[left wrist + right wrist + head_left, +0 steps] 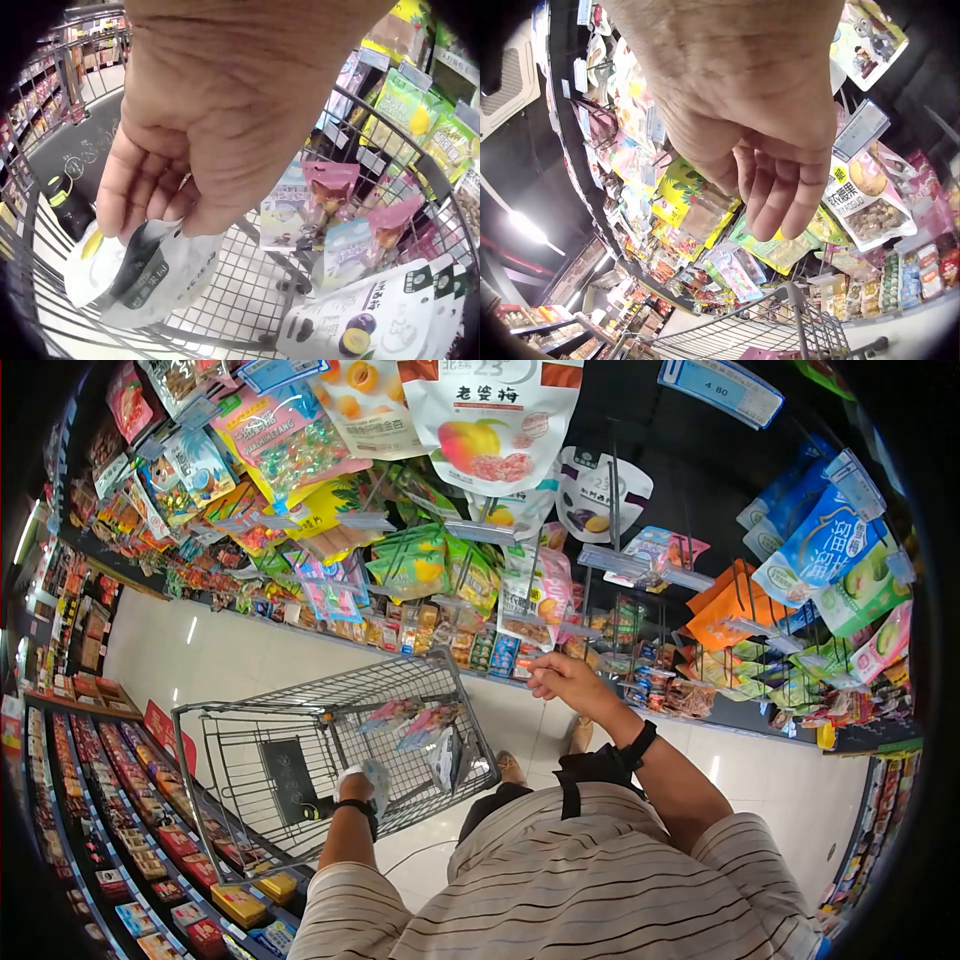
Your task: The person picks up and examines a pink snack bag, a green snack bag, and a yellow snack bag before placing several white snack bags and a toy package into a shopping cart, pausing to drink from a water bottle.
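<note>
My left hand (356,785) (202,142) is over the shopping cart (330,735), its fingertips pinching the tops of white and dark pouches (142,281). Beside them in the cart are pink and blue animal-print bags (330,199) (425,725) and several white plum pouches (367,315) (445,760). My right hand (572,685) (757,150) is held in the air in front of the hanging snack shelf, fingers loosely bent with nothing in them. Near it in the head view hangs a white and pink pouch (535,595).
Hanging snack bags fill the shelf in front, among them a large white pouch (490,420) and orange bags (735,605). A black bottle (69,206) stands in the cart by its child seat panel (288,780). Another stocked shelf (130,830) is at the lower left.
</note>
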Motion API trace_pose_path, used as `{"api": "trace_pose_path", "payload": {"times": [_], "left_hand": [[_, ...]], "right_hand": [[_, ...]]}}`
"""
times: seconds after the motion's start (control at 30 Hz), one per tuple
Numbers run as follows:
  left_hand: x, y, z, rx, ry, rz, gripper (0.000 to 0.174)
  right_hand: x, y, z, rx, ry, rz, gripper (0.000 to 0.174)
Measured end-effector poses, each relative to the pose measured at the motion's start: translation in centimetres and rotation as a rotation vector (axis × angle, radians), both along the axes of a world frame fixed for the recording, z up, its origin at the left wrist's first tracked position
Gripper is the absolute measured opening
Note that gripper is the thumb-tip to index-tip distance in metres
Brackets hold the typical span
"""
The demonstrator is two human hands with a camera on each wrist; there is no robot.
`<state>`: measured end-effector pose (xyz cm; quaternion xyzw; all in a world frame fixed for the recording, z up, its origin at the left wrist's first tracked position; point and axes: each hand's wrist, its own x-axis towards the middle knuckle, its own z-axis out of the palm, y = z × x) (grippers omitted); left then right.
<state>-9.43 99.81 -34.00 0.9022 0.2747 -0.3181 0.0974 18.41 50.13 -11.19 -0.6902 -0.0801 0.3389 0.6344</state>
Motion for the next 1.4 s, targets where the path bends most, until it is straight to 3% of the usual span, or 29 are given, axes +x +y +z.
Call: {"api": "trace_pose_path", "payload": {"times": [0.1, 0.13, 0.17, 0.23, 0.37, 0.47, 0.57, 0.67, 0.7, 0.8, 0.83, 0.9, 1.07, 1.13, 1.27, 1.4], "left_hand": [[0.5, -2.3, -3.5, -0.02, -0.054, -0.125, 0.024], [1.5, -3.1, -3.9, -0.173, 0.092, 0.012, 0.023], [2.2, -5.1, -1.7, -0.267, 0.079, 0.052, 0.025], [3.9, -6.7, -2.7, -0.493, 0.333, 0.274, 0.039], [6.2, -7.9, 0.3, -0.608, 0.292, 0.316, 0.052], [8.6, -8.2, 3.9, -0.531, 0.274, 0.269, 0.047], [9.8, -7.3, 6.1, -0.536, 0.065, 0.159, 0.044], [11.2, -8.0, 7.2, -0.461, -0.072, -0.109, 0.033], [11.6, -8.3, 7.6, -0.435, -0.116, -0.195, 0.029], [12.4, -12.9, 11.6, -0.487, -0.313, 0.019, 0.032], [12.5, -13.2, 11.5, -0.501, -0.314, 0.029, 0.041], [12.0, -14.5, 11.7, -0.559, -0.371, 0.105, 0.042], [10.1, -17.2, 13.3, -0.575, -0.407, 0.192, 0.044], [9.0, -17.5, 13.0, -0.52, -0.381, 0.158, 0.043], [8.4, -19.9, 15.5, -0.53, -0.27, 0.299, 0.042], [7.3, -20.2, 14.6, -0.551, -0.314, 0.31, 0.042]], "right_hand": [[0.0, 0.5, -0.2, 0.011, 0.005, 0.015, 0.028], [0.2, 0.6, -0.5, 0.013, 0.002, 0.021, 0.027], [0.3, 0.6, -0.9, 0.021, 0.008, 0.021, 0.027], [0.5, 0.4, -1.2, 0.039, 0.011, 0.019, 0.026], [2.0, -0.5, -0.3, 0.038, -0.013, -0.008, 0.027], [5.1, -1.4, -1.5, 0.116, -0.105, -0.092, 0.029], [9.6, -1.4, -1.0, 0.167, -0.19, -0.215, 0.032], [13.6, -0.5, 1.4, 0.084, -0.655, -0.404, 0.041], [15.0, -0.4, 2.0, 0.132, -0.633, -0.404, 0.045], [19.2, 0.3, 2.9, 0.198, -0.628, -0.391, 0.06], [20.2, 0.5, 2.6, 0.201, -0.631, -0.394, 0.062], [22.1, 1.1, 2.4, 0.21, -0.639, -0.397, 0.065], [23.3, 0.7, 5.6, -0.013, -0.745, -0.46, 0.084], [23.9, 0.8, 5.9, -0.008, -0.726, -0.489, 0.086], [25.9, 0.9, 5.9, -0.046, -0.741, -0.526, 0.092], [27.9, 1.1, 6.1, -0.1, -0.821, -0.54, 0.091]]}}
